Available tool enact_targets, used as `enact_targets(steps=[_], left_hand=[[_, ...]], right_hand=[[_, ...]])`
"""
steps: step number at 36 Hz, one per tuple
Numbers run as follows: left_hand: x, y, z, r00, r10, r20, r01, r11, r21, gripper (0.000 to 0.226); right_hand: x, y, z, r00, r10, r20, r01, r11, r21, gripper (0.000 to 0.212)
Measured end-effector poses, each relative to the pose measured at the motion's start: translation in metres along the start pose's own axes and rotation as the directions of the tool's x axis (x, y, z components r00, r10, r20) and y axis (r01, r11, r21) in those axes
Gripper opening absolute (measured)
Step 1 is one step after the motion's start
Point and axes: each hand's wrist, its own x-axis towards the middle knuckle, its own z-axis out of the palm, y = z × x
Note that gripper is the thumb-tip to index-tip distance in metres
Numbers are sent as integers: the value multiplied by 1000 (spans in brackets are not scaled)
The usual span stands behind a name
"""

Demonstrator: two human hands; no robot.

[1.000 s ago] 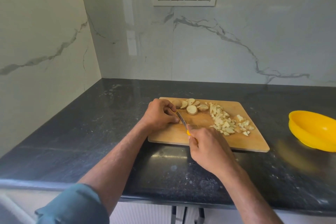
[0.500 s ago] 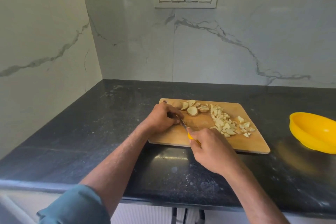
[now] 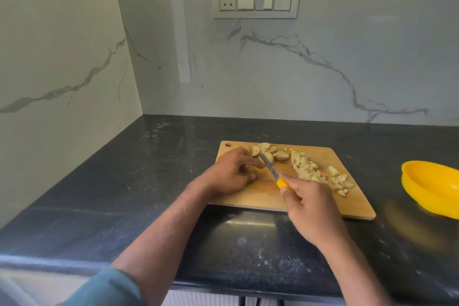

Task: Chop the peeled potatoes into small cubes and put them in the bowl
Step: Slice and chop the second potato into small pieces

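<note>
Status, head view. Right hand (image 3: 311, 208) grips knife (image 3: 274, 173) by its yellow handle, fingers wrapped round it; blade points up-left toward the sliced potato rounds (image 3: 268, 154) at the far left of the cutting board (image 3: 250, 196).

Left hand (image 3: 232, 172) rests on the board w/ fingers curled down. Whether it pins a potato piece underneath: cannot tell, fingers hide it.

Change vs 1 s ago: blade tip has moved from close against the left fingertips out toward the rounds, and sits higher on the board. Left hand approx. same spot. Judgement: one cut done, knife going for the next slice.

Cube pile (image 3: 313, 172) lies mid-to-right of board, strays trailing toward the right edge. Looks unchanged.

Yellow bowl (image 3: 432, 189) stands on the black countertop (image 3: 149, 181), well apart to the right of the board. No potato visible in the part of it in view.

Task standing: chopping partly done; several rounds uncut; transfer to bowl not started.

Risk: blade works near the left fingertips.
</note>
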Motion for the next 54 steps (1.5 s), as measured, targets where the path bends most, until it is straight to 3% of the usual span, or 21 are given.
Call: enact_targets(steps=[8,19,24,35,43,48,54], left_hand=[[7,9,3,996,85,-31,-81,988,131,21],[2,24,4,990,-67,-125,102,951,292,25],[-3,13,-9,1000,-8,-28,14,980,199,23],[-1,2,-13,993,-110,-36,113,989,100,27],[1,13,-2,973,-189,-130,197,979,57,22],[-1,1,-12,968,-225,-113,227,974,4,31],[-1,-3,-17,974,-215,-71,215,977,-5,17]], right_hand=[[-1,-5,-1,1000,-15,-24,13,997,-76,36],[-1,-2,0,999,-49,0,49,990,-131,37],[-2,0,1,998,-69,11,70,988,-141,38],[-4,-5,5,996,-88,28,92,973,-210,38],[-4,-7,4,996,-73,50,85,953,-291,40],[-7,-12,5,994,-71,78,92,943,-319,39],[-7,-16,3,991,-78,111,112,933,-342,41]])
